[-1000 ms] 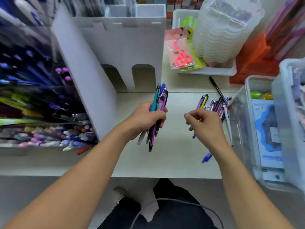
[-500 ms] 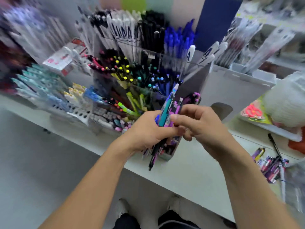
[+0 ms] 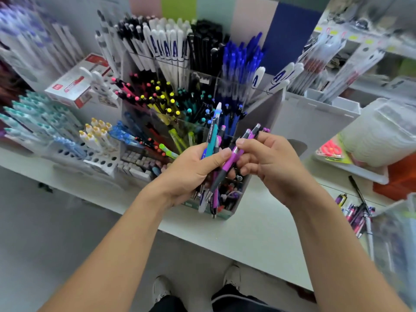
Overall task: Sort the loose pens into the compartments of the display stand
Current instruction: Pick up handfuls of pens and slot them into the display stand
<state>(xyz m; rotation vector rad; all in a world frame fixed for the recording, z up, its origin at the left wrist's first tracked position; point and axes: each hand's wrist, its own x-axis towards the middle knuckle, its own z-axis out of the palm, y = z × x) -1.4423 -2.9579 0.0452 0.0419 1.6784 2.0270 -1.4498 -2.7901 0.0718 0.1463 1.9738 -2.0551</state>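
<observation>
I see my left hand point(image 3: 191, 170) gripping a bundle of pens point(image 3: 212, 140), fingers curled round their middles, held upright just in front of the stand point(image 3: 265, 131); a teal pen sticks highest out of the bundle. My right hand point(image 3: 270, 163) pinches a purple pen point(image 3: 234, 157) between thumb and fingers; this pen lies tilted, its grey grip end down against the bundle and its clip end up to the right.

The stand sits on the desk point(image 3: 258, 230) directly behind both hands. Its compartments step upward towards the back. The rear row holds white pens point(image 3: 166, 48), black pens point(image 3: 204, 46) and blue capped pens point(image 3: 240, 57). The row in front holds click pens sorted by button colour: pink at the left, then yellow point(image 3: 164, 97), then teal and blue. The lowest compartments, partly hidden by my hands, hold mixed dark and purple pens; I cannot tell their dividers apart.

Left of the stand, a white rack with round holes point(image 3: 99, 161) carries teal, yellow-tipped and blue-capped markers. Behind it lies a red-and-white box point(image 3: 76, 84).

At the far right, more loose pens point(image 3: 355, 212) lie in a heap on the desk, well apart from the stand, beside a clear bin point(image 3: 396, 221). Behind them a white tray point(image 3: 351, 167) holds a packet of pink scissors point(image 3: 331, 149) and a stack of clear lids.
</observation>
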